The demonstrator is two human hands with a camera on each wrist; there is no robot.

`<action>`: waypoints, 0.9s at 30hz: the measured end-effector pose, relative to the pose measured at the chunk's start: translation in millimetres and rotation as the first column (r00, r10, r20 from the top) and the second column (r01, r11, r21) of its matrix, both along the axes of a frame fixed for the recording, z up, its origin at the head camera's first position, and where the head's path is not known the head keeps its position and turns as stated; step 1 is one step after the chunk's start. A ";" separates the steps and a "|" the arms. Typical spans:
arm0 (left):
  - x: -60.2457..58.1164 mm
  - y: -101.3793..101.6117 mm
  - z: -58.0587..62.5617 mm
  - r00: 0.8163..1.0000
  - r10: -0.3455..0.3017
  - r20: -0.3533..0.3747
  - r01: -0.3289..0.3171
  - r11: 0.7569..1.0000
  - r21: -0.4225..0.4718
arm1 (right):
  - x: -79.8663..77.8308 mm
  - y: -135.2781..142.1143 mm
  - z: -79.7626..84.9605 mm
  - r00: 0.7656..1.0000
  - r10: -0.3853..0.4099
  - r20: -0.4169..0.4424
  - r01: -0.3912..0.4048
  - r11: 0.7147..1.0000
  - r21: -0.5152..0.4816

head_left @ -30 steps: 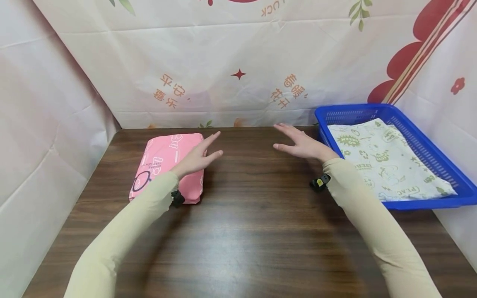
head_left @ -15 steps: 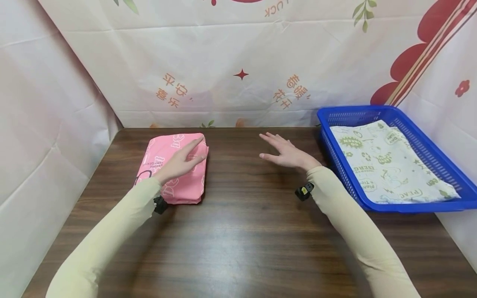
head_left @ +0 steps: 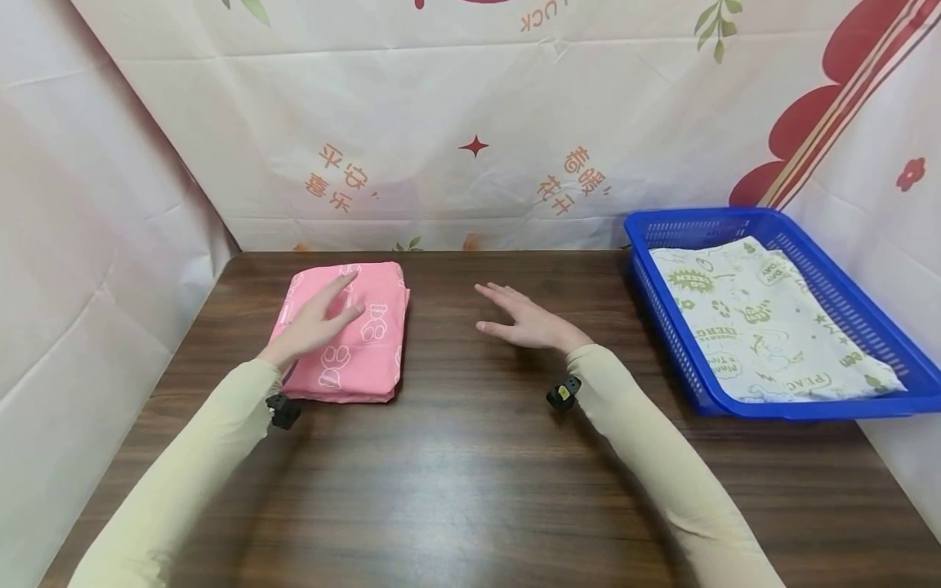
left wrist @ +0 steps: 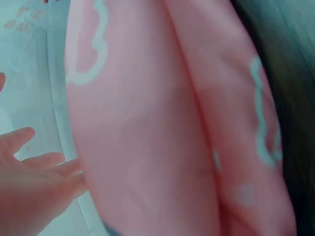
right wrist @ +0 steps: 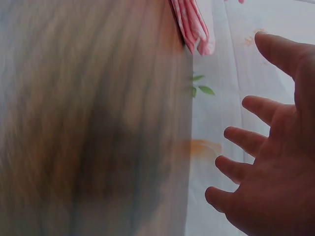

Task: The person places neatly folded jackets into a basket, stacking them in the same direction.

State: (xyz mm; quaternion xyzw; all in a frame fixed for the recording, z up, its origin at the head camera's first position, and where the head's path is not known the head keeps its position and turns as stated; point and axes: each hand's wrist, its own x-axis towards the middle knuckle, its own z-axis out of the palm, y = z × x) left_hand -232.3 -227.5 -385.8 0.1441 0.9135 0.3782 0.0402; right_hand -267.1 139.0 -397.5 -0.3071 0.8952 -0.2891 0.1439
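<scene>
On the left of the table lies a folded pink cloth (head_left: pixel 367 351) with white bear-like outlines; its folded layers show close up in the left wrist view. My left hand (head_left: pixel 312 321) is over the cloth's left part, fingers straight and thumb spread, holding nothing. Whether it touches the cloth I cannot tell. To the right of the cloth, my right hand (head_left: pixel 531 320) is above the bare wood, apart from the cloth, its fingers extended. In the right wrist view the right hand's fingers (right wrist: pixel 246 140) are spread, with nothing between them.
A blue plastic basket (head_left: pixel 680 359) stands at the right, holding a white cloth (head_left: pixel 764 327) with green print. The dark wooden table (head_left: pixel 470 474) meets a printed white curtain (head_left: pixel 441 98) at the back and sides.
Both hands have moved left and a little nearer the front. The left went from the cloth's right side to its left part; the right moved away from the basket. The cloth stays put.
</scene>
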 end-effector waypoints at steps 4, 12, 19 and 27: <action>1.3 -14.2 1.4 0.999 0.036 0.015 -0.036 0.999 -0.015 | 3.9 -12.1 -7.2 1.000 0.013 0.009 -0.013 1.000 -0.016; 5.9 -44.1 1.6 0.993 0.111 0.032 -0.110 0.994 -0.019 | 11.7 -33.7 -15.8 1.000 0.000 0.028 0.002 0.998 -0.069; 6.6 -67.1 -5.0 0.989 0.146 0.031 -0.144 0.989 -0.044 | 16.3 -53.7 -22.3 0.999 -0.031 0.041 0.035 0.996 -0.086; 13.1 -82.9 -18.8 0.990 0.137 0.031 -0.135 0.989 -0.067 | 19.7 -81.1 -25.7 0.999 -0.011 0.043 0.018 0.988 -0.150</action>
